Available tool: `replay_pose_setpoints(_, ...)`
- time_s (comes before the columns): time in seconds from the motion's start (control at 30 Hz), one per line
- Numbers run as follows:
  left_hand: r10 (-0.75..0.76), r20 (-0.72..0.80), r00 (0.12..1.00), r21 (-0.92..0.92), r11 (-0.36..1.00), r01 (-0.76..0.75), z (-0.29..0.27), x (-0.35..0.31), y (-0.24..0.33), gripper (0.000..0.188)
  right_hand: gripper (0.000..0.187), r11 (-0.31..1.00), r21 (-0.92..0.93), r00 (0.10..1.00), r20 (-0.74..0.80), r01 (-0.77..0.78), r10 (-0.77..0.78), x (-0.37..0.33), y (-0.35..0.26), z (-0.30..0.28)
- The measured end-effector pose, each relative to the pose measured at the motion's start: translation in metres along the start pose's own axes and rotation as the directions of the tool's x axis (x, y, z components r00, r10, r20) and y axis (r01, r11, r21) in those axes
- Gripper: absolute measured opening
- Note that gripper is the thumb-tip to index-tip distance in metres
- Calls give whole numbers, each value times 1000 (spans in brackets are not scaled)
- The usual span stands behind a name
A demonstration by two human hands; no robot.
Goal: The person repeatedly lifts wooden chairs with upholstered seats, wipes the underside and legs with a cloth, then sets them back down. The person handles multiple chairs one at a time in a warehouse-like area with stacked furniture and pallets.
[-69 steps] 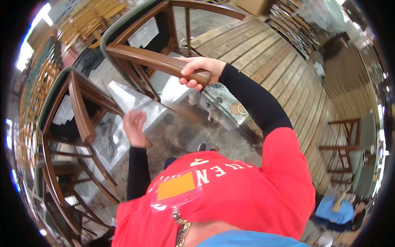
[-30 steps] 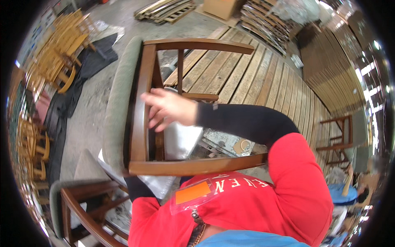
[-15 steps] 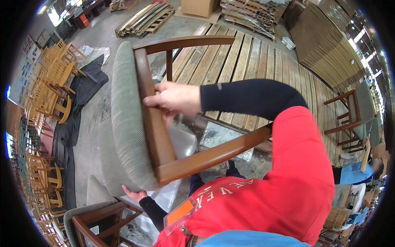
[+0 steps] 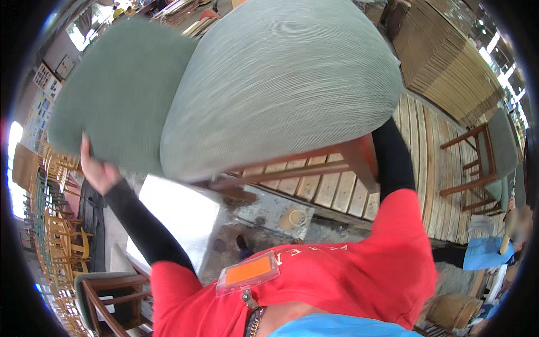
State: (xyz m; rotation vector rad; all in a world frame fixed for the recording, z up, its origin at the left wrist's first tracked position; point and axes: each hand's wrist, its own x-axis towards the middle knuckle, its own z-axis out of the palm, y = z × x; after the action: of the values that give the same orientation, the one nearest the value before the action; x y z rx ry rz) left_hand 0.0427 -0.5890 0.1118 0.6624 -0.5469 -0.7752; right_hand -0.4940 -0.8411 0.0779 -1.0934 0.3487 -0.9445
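A wooden chair with grey-green ribbed upholstery hangs tilted in front of me. Its padded seat (image 4: 281, 84) faces me, and the backrest (image 4: 120, 90) spreads to the left. My left hand (image 4: 100, 173) is closed on the backrest's lower left edge, a finger over the fabric. My right forearm (image 4: 391, 154) reaches up behind the seat's right side, beside the brown wooden frame (image 4: 359, 160); the right hand itself is hidden by the seat. Below the chair, to the left, is a white wrapped surface (image 4: 177, 216).
A slatted wooden platform (image 4: 429, 163) lies ahead and right, with a similar upholstered chair (image 4: 491, 154) on it. Another chair (image 4: 106, 292) stands at lower left. Stacked cardboard sheets (image 4: 455, 62) are at the far right. A person in blue (image 4: 485, 253) is at right. Yellowish wooden chairs (image 4: 62, 238) line the left.
The chair has turned, so its seat now faces me, and it has moved up and right. My left hand has risen with the backrest. My right hand has gone behind the seat.
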Motion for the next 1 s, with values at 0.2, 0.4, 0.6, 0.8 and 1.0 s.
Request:
replay_pose_setpoints(0.2,329,114,937,249,904,-348,199,133,-159,46,52,978,157,901,-430,135,-55,-13,33,-141)
replay_pose_setpoints(0.4,237,77,968,637,735,-231,212,202,-302,42,56,923,333,841,-540,193,18,20,140,-189)
replay_pose_setpoints(0.6,109,349,931,801,481,-357,236,208,-361,48,65,940,300,841,-540,163,27,93,157,-236)
replay_pose_setpoints(0.8,-218,431,875,661,737,-142,144,-22,-412,22,52,980,199,792,-600,17,108,93,150,-294)
replay_pose_setpoints(1.0,-633,-216,744,952,33,305,-97,-311,-274,29,34,999,19,745,-666,-26,32,84,182,-255)
